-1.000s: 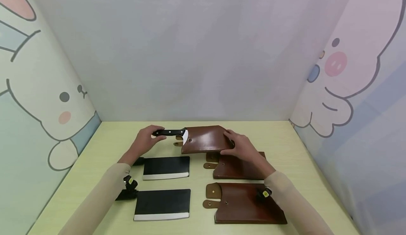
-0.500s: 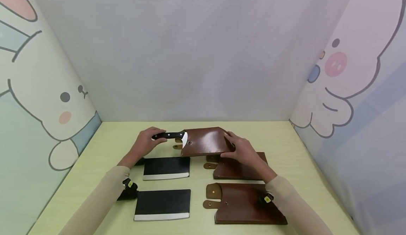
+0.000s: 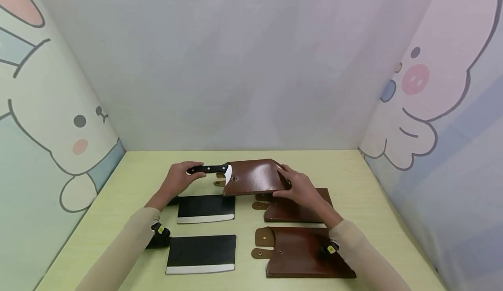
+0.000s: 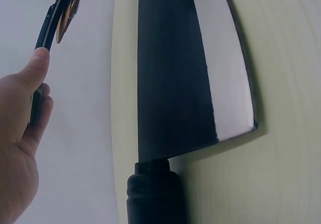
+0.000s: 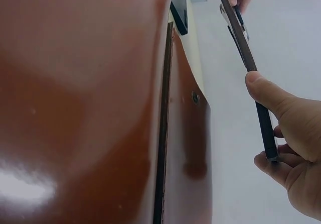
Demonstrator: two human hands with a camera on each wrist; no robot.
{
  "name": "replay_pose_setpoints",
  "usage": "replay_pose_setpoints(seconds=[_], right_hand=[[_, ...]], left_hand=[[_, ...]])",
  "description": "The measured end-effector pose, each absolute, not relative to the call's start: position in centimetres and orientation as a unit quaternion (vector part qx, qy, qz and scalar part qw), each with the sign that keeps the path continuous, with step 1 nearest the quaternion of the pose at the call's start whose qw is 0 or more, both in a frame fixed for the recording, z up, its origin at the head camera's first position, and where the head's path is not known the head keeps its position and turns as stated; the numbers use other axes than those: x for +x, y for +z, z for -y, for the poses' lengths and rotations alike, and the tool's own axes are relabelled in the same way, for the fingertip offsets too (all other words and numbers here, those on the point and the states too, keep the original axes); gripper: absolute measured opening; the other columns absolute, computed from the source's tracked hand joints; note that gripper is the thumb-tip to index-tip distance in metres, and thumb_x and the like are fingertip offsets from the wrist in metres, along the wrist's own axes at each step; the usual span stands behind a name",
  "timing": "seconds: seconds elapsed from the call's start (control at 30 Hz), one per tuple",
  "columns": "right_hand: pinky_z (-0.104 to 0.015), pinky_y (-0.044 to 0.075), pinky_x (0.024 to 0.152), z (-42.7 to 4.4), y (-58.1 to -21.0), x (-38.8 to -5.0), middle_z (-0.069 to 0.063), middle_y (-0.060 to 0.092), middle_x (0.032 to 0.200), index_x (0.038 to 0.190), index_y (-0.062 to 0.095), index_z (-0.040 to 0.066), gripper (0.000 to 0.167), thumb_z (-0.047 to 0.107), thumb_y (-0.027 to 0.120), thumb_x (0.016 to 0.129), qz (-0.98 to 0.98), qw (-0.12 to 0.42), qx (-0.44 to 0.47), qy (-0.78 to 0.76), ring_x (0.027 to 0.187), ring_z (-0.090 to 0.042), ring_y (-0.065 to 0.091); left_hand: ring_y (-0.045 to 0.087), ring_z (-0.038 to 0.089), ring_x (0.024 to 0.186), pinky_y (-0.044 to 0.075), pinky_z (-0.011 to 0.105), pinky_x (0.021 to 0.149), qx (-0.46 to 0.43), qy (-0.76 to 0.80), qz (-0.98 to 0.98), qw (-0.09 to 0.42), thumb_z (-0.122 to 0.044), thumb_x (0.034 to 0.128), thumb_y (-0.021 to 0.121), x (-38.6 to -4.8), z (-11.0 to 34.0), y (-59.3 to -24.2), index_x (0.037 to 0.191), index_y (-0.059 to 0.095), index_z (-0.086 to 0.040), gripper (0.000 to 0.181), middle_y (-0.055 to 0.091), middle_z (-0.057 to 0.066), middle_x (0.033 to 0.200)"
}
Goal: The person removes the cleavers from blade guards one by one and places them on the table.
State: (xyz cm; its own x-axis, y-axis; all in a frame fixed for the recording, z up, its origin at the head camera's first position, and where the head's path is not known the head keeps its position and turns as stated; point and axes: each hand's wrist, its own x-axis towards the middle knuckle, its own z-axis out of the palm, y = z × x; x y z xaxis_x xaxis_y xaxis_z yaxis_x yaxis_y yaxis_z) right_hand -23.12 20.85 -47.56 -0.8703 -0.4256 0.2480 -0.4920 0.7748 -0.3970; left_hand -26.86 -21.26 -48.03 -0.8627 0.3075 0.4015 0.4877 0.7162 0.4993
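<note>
A cleaver with a black riveted handle [image 3: 210, 169] has its blade inside a brown leather sheath [image 3: 251, 177], a sliver of bright metal showing at the sheath's mouth. The left hand [image 3: 177, 179] pinches the handle between thumb and fingers; the left wrist view shows the same hand [image 4: 22, 123] at that grip. At the sheath's other end, the right hand [image 3: 298, 186] holds its edge, thumb on one side and fingers on the other, as the right hand [image 5: 291, 138] shows in the right wrist view. Sheath and cleaver are raised above the table, slightly tilted.
Two black-bladed cleavers lie at left, the farther cleaver [image 3: 206, 208] and the nearer cleaver [image 3: 200, 252]. At right lie two more brown sheaths, the farther sheath [image 3: 294, 210] and the nearer sheath [image 3: 306, 251]. Printed walls surround the table [image 3: 133, 168].
Both hands have lowered the sheathed cleaver slightly toward the viewer. The cleavers and sheaths on the table have not moved.
</note>
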Motion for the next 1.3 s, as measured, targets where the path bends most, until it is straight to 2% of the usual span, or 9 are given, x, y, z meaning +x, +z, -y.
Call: replay_pose_setpoints(seconds=[0.23,0.67,1.07,1.3], right_hand=[[-0.052,0.053,0.099,-20.9,-47.8,-23.2,-0.025,0.045,0.154,0.149,0.051,0.001,0.089,0.046,0.086,0.081,0.941,0.075,0.242,0.225,0.131,-0.042,0.055],[-0.053,0.052,0.100,-21.7,-47.8,-23.4,-0.024,0.044,0.155,0.152,0.048,0.004,0.091,0.045,0.086,0.080,0.941,0.079,0.229,0.236,0.133,-0.043,0.054],[-0.052,0.053,0.099,-22.1,-47.6,-23.5,-0.025,0.046,0.154,0.150,0.049,0.003,0.089,0.040,0.088,0.080,0.941,0.084,0.225,0.240,0.131,-0.043,0.056],[-0.052,0.053,0.100,-22.2,-47.5,-23.8,-0.026,0.046,0.154,0.150,0.049,0.002,0.090,0.042,0.088,0.079,0.941,0.088,0.223,0.240,0.132,-0.042,0.055]], left_hand=[[0.062,0.016,0.077,0.047,0.030,0.063,-0.216,-0.318,0.911,0.148,-0.024,0.0856,0.084,-26.9,21.3,-47.9,0.116,0.075,-0.008,0.035,0.076,0.008,0.100],[0.063,0.017,0.076,0.045,0.030,0.060,-0.206,-0.322,0.909,0.168,-0.023,0.0859,0.084,-27.1,22.2,-48.0,0.116,0.075,-0.007,0.036,0.076,0.010,0.100],[0.066,0.019,0.079,0.049,0.030,0.062,-0.196,-0.335,0.908,0.160,-0.023,0.0861,0.084,-27.5,23.2,-48.1,0.118,0.074,-0.005,0.038,0.076,0.012,0.102],[0.064,0.018,0.077,0.048,0.029,0.061,-0.191,-0.329,0.909,0.172,-0.026,0.0864,0.084,-27.6,23.5,-48.1,0.114,0.075,-0.007,0.035,0.076,0.010,0.099]])
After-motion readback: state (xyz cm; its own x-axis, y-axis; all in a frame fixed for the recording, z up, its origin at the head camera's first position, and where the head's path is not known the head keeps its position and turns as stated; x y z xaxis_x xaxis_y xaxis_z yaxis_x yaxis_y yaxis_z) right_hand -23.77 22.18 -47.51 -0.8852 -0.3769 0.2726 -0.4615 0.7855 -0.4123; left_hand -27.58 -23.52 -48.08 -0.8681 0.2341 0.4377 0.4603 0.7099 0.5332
